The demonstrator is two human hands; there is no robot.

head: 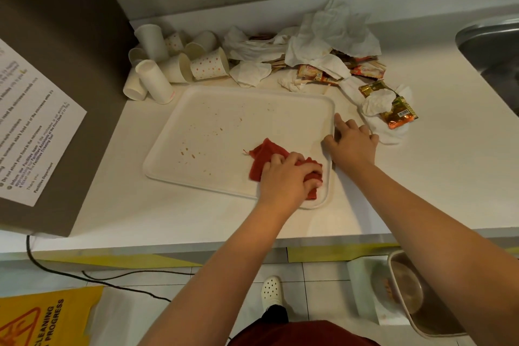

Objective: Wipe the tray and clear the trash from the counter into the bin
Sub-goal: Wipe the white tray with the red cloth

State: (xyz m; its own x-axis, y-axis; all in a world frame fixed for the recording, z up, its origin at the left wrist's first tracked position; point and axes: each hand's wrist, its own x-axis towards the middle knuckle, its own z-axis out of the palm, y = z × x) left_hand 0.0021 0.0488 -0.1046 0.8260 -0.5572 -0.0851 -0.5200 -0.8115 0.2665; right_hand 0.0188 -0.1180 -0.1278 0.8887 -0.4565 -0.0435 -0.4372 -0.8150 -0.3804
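A white tray (224, 109) with brown stains lies on the white counter. My left hand (286, 177) grips a red cloth (266, 156) on the tray's near right corner. My right hand (352, 140) rests on the tray's right rim, thumb inside and fingers spread on the counter. Behind the tray lie several paper cups (179, 62), crumpled tissues (331, 34) and torn sachets (398, 112). The bin (421, 295) stands on the floor below the counter at the right.
A grey microwave (50, 93) with a printed notice stands at the left. A steel sink (494, 45) is at the far right. A yellow cleaning sign (45, 320) and black cables lie on the floor.
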